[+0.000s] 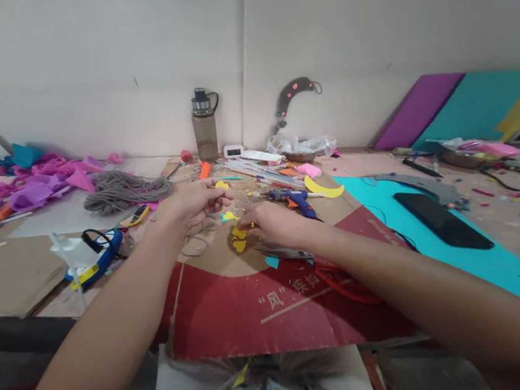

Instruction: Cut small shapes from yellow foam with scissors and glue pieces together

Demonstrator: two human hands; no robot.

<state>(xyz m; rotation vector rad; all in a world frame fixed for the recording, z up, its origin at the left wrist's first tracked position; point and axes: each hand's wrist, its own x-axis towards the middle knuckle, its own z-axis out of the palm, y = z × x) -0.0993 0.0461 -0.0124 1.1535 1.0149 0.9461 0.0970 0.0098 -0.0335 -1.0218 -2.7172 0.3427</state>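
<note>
A small yellow cut-out piece [222, 185] is pinched between the thumb and fingers of my left hand [199, 203], raised a little above the cardboard [231, 267]. My right hand [273, 225] reaches down with curled fingers at several yellow cut-outs [239, 240] on the cardboard. Its fingertips are partly hidden, so whether they grip a piece does not show. Between the hands lies another yellow piece [229, 216] beside a bit of teal. Behind my right hand rests a blue glue gun [301, 201]. Red-handled scissors [346, 288] lie partly under my right forearm.
At the back stand a water bottle [204, 129] and a small white clock [233, 151]. Grey cord [123, 192] and a blue power strip [96, 264] lie left. A yellow crescent [325, 189] is beyond the glue gun. A black phone [441, 219] rests on turquoise sheet right.
</note>
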